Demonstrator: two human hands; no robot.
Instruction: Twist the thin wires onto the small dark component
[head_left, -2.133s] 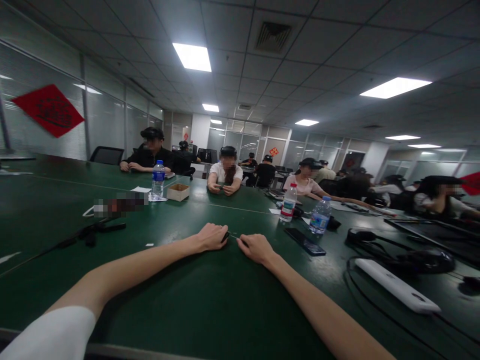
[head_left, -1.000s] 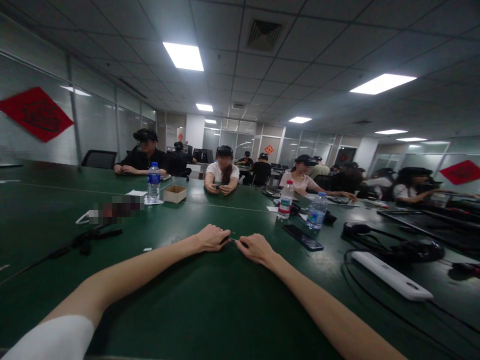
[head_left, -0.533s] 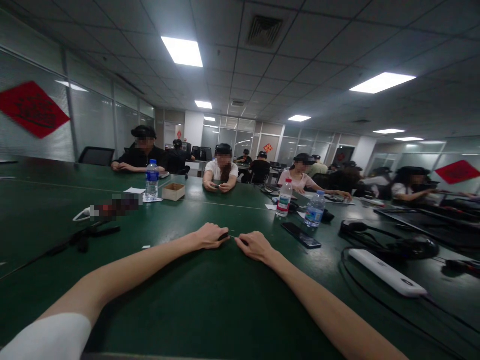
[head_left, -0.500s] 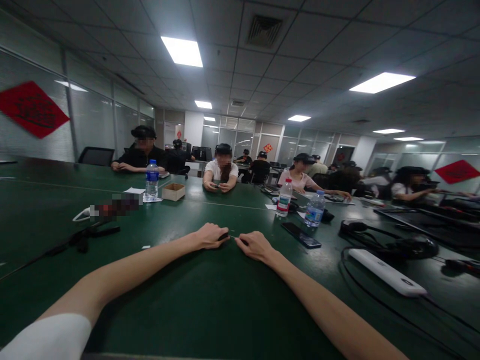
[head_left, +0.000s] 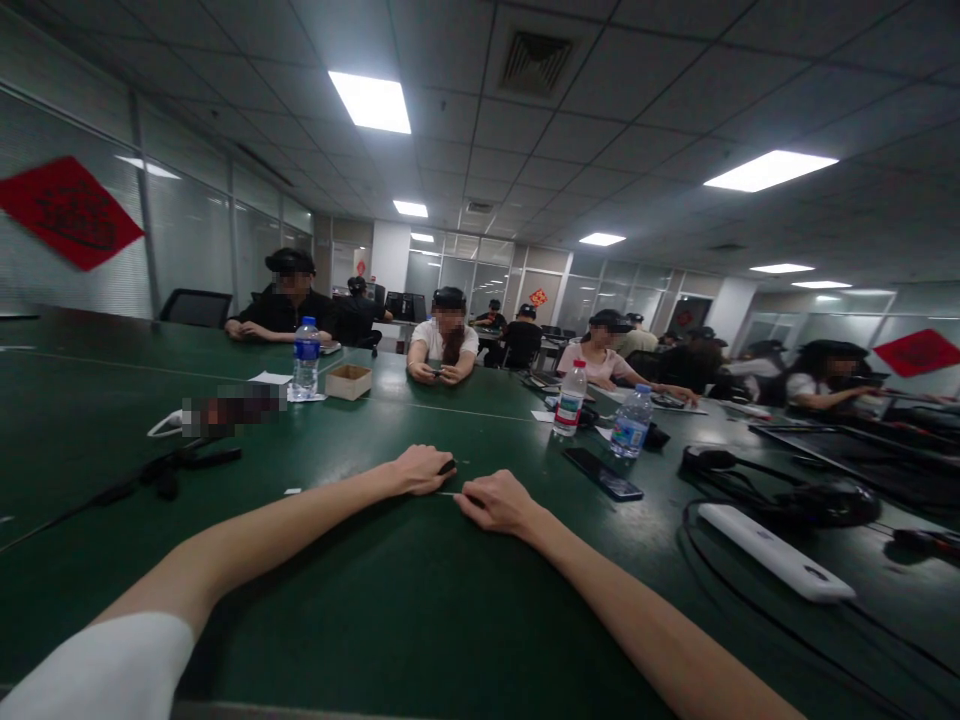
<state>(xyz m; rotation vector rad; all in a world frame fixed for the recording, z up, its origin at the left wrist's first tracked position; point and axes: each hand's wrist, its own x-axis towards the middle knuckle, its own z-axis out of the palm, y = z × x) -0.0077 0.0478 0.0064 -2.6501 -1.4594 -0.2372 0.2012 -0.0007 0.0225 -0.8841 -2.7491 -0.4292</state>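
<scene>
My left hand [head_left: 422, 469] rests on the green table [head_left: 375, 590], fingers curled round a small dark object [head_left: 448, 466] whose tip shows at the fingertips. My right hand [head_left: 495, 502] lies close beside it, fingers pinched on a thin wire-like piece [head_left: 447, 493] that runs toward the left hand. Both forearms stretch out across the table from the near edge. What the small pieces are is too small to make out.
A black phone [head_left: 604, 473], two water bottles [head_left: 569, 398] [head_left: 631, 421], a white power strip [head_left: 776, 551] with black cables and headset gear lie to the right. A bottle [head_left: 305, 358], cardboard box [head_left: 352, 381] and black cable [head_left: 165, 472] lie left. Several people sit along the far side.
My right hand has slid a little left and nearer, closing the gap to my left hand. The view has shifted slightly; the left hand stays where it was.
</scene>
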